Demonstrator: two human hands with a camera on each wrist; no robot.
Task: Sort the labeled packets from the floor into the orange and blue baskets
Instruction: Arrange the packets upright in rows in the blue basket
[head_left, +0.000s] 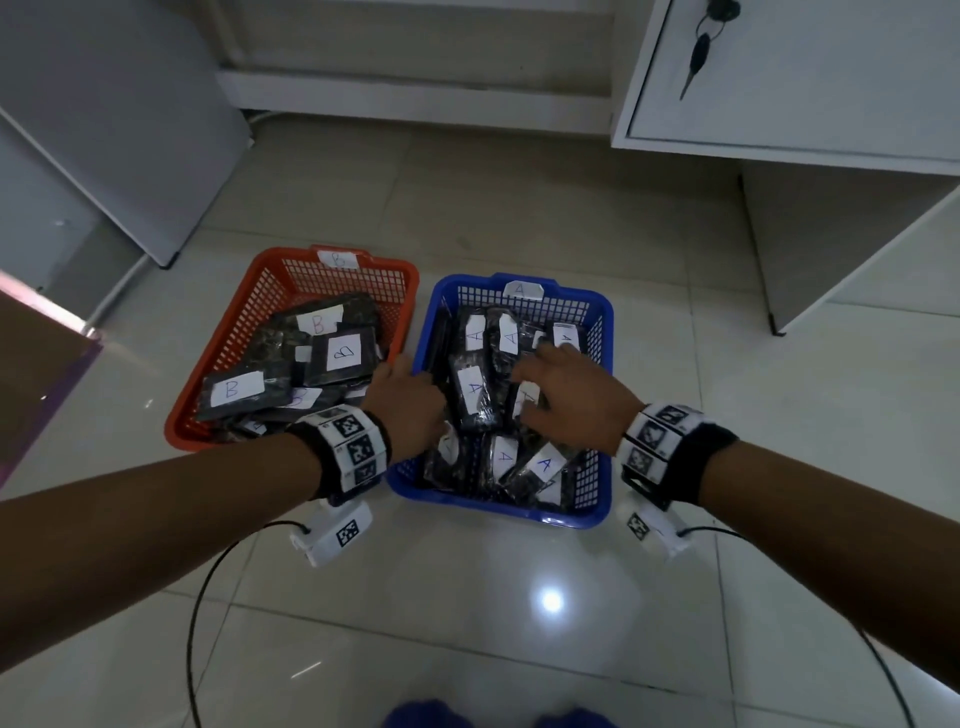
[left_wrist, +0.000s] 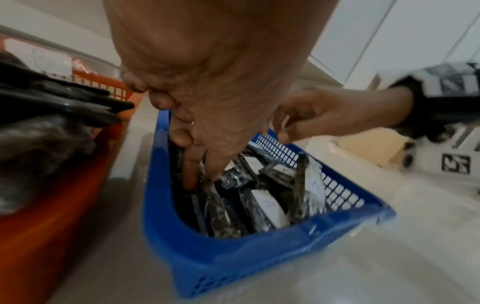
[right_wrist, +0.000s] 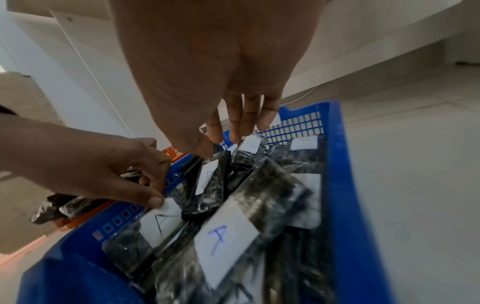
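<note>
The orange basket (head_left: 244, 322), tagged B, holds dark packets with B labels (head_left: 343, 353). To its right, the blue basket (head_left: 498, 506), tagged A, is piled with A-labelled packets (head_left: 472, 389). My left hand (head_left: 410, 402) reaches down inside the blue basket's left wall (left_wrist: 233, 257). Its fingers and thumb (left_wrist: 201, 176) pinch an upright packet (left_wrist: 218, 207) there. My right hand (head_left: 550, 379) hovers over the middle of the pile. In the right wrist view its fingers (right_wrist: 233, 133) are straight and hold nothing, just above the packets (right_wrist: 226, 240).
A white cabinet (head_left: 779, 78) with keys in its lock (head_left: 698, 47) stands at the back right. A grey panel (head_left: 104, 130) leans at the left. Black cables (head_left: 208, 597) trail from both wrists over the glossy tiles. The baskets sit side by side, nearly touching.
</note>
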